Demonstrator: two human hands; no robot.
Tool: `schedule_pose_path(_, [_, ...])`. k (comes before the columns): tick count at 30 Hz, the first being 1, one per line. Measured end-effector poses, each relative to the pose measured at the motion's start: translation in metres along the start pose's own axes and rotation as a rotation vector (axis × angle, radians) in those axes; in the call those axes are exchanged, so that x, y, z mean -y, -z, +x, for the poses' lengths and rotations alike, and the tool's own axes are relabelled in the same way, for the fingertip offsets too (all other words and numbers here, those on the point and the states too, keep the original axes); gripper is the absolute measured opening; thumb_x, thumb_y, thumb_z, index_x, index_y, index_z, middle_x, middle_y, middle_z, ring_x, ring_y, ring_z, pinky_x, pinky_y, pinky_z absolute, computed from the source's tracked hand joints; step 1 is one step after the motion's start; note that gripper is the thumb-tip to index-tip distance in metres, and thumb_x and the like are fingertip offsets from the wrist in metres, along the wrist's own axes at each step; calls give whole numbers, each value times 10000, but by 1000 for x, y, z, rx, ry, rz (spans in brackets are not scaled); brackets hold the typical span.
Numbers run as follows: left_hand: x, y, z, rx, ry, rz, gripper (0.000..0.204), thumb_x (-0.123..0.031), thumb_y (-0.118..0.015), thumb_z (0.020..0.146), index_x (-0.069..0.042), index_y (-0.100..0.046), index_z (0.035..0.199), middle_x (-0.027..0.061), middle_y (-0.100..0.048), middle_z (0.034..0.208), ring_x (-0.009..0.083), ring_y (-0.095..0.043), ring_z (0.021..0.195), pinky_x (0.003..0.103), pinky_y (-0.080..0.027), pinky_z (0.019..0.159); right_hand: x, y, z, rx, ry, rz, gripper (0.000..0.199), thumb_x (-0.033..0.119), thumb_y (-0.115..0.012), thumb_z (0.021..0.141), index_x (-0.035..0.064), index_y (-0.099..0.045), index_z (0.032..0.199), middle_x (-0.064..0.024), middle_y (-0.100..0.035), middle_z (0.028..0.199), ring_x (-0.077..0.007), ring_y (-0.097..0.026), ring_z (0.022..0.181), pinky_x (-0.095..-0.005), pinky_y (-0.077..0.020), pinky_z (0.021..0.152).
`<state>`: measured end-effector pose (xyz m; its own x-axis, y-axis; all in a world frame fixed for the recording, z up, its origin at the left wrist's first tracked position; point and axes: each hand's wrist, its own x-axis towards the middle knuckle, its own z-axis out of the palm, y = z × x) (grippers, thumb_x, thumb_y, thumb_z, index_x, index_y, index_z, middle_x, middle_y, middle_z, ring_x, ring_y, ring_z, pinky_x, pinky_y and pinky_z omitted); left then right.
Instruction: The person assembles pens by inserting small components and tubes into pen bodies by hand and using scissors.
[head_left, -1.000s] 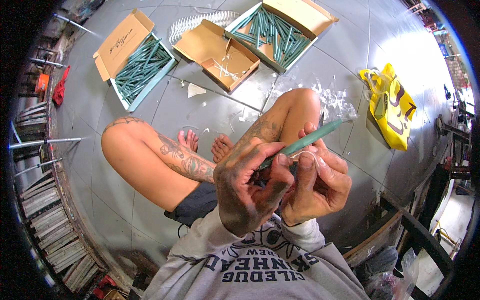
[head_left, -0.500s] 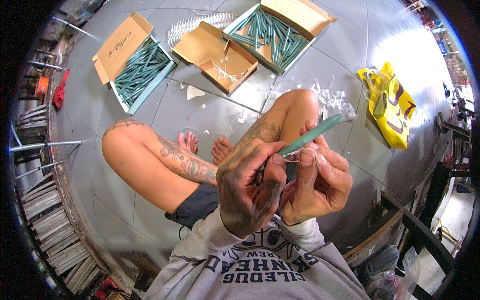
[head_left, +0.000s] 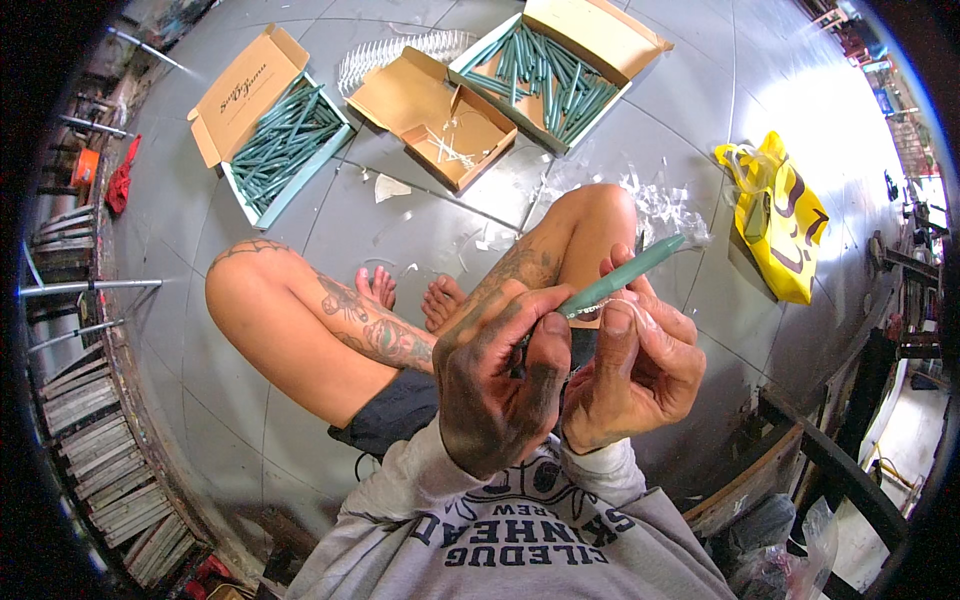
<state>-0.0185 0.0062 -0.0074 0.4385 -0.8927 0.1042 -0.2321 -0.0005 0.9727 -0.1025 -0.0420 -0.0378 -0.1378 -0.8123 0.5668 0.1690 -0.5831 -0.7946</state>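
"Grey tiled floor (head_left: 300, 420) below; what's changed?"

"My slim green plastic pen (head_left: 635, 268), aimed at two o'clock, just dipped slightly. My left hand (head_left: 505, 385) pinches it; my right hand (head_left: 640, 370) nips a thin whitish strip (head_left: 632, 298). The hold seems steady."

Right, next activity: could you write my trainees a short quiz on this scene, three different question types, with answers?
1. Multiple choice: what colour is the bag on the floor at the right?
a) red
b) yellow
c) blue

2. True or false: neither hand is touching the raised green stick.

3. Fill the gap: the small open box between the two larger boxes holds thin ____ pieces.

Key:
1. b
2. False; the left hand grips its lower end.
3. white
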Motion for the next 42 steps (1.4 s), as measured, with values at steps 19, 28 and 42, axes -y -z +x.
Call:
schedule_pose_path(19, [1, -2, 3, -36, -94, 69, 249, -212, -583, 906, 30, -630, 942, 93, -488, 659, 180, -472, 525, 309, -368, 490, 0, 0, 0, -17, -7, -22, 214, -148, -619, 810, -13, -539, 955, -194, -586, 945, -460, -624, 978, -538, -531, 890])
schedule_pose_path(28, [-3, 0, 4, 26, -32, 28, 218, -150, -531, 908, 37, -626, 969, 124, -535, 699, 221, -524, 578, 325, -402, 539, -4, 3, 3, -10, -10, 10, 198, -142, -614, 817, -10, -562, 955, -176, -589, 908, -385, -651, 920, -567, -523, 889])
schedule_pose_path(42, [-2, 0, 5, 19, -103, 41, 216, -158, -523, 892, 33, -610, 943, 138, -510, 684, 268, -528, 570, 359, -406, 524, -3, 3, 1, -5, 63, -42, 222, -155, -617, 807, -11, -564, 968, -193, -581, 946, -463, -628, 965, -560, -523, 887])
